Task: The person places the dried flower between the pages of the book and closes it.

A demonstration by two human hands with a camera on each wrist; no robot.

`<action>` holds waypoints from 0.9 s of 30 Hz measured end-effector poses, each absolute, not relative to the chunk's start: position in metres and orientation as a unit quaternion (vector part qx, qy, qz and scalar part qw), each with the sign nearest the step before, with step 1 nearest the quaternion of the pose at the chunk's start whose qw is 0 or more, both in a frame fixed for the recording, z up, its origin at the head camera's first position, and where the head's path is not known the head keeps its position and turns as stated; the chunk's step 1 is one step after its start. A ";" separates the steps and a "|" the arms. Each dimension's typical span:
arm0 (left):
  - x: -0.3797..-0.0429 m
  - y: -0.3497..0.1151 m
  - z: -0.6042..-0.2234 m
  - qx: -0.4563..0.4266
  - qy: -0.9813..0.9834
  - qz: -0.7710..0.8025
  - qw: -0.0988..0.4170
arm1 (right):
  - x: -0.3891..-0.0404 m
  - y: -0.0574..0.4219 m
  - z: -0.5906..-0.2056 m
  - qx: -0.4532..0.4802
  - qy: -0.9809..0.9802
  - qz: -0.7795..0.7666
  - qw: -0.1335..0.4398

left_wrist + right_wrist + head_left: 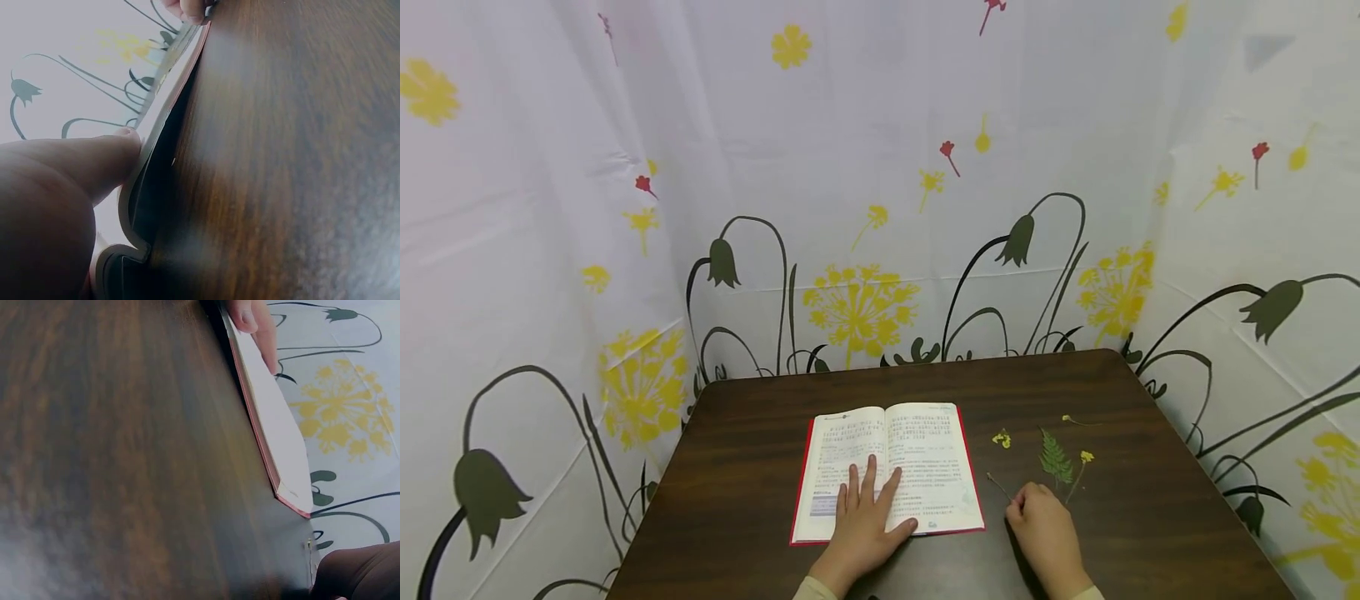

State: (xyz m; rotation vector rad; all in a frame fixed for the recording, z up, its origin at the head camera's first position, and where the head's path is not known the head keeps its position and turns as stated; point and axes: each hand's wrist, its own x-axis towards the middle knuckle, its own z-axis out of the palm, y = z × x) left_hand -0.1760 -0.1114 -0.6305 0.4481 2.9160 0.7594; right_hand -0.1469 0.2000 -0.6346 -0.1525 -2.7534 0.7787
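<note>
An open book (925, 467) with red cover edges lies on the dark wooden table. My left hand (862, 527) rests across its lower middle, fingers spread over both pages. In the left wrist view the thumb (119, 156) presses near the book's lower edge. To the right of the book, my right hand (1047, 533) has its fingers curled close to the tabletop, pinching the end of a thin dried stem (997, 484). Just beyond that hand lie a green fern leaf (1056, 458) and a stem with a yellow flower (1086, 457).
Farther back lie a small cluster of yellow flowers (1002, 439) and another yellow flower on a stem (1067, 418). The dark wooden table (737, 467) reaches back to a white curtain (865, 167) printed with flowers, which also runs along both sides.
</note>
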 end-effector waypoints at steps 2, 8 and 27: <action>-0.176 -0.112 -0.632 0.146 0.956 0.248 0.047 | -0.147 0.199 -0.635 -0.054 -0.951 0.270 0.138; -0.177 -0.112 -0.633 0.147 0.955 0.251 0.050 | -0.147 0.200 -0.634 -0.056 -0.950 0.273 0.143; -0.177 -0.110 -0.632 0.145 0.960 0.237 0.043 | -0.179 0.153 -0.602 -0.102 -0.843 0.526 0.055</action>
